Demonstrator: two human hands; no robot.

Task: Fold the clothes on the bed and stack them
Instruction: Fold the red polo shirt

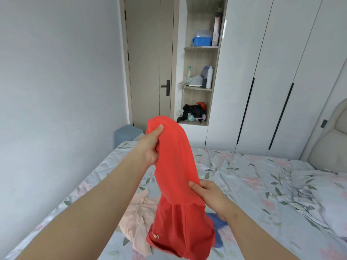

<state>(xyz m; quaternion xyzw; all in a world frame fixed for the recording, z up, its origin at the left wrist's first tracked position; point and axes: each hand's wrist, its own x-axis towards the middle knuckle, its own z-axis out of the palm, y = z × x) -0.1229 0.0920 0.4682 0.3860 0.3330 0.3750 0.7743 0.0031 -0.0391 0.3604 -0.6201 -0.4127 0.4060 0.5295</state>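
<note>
A red garment [176, 166] of soft, matte knit fabric is held up above the bed, draped into a long rounded hump at the top and falling in loose folds to a darker, gathered lower part. Pale lettering is seen near its lower edge, too small to be read. Beneath it, on the bed, a pale pink garment [137, 218] of thin, crumpled cloth is spread in an uneven heap, and a blue garment [217, 228] is partly hidden behind the red one. The bed sheet [244, 175] is a light, wrinkled cotton printed with pink flowers and green leaves. A pillow [330, 199] in the same print lies at the right, beside a padded cream headboard [330, 147].

The left hand [150, 147] is raised with the arm stretched forward. The upper part of the red garment is gripped by it, the thumb laid across the front of the cloth and the fingers curled behind. The right hand [208, 194] is held lower and nearer. The garment's side edge is pinched by it, the thumb pressed on the front and the fingers tucked behind the fabric. Both forearms are bare.

Behind the bed, a glossy white wardrobe [262, 91] with long dark handles is seen, along with a beige door [148, 62] and an open wooden shelf niche [199, 87] in which a blue plastic box [201, 41] is kept.
</note>
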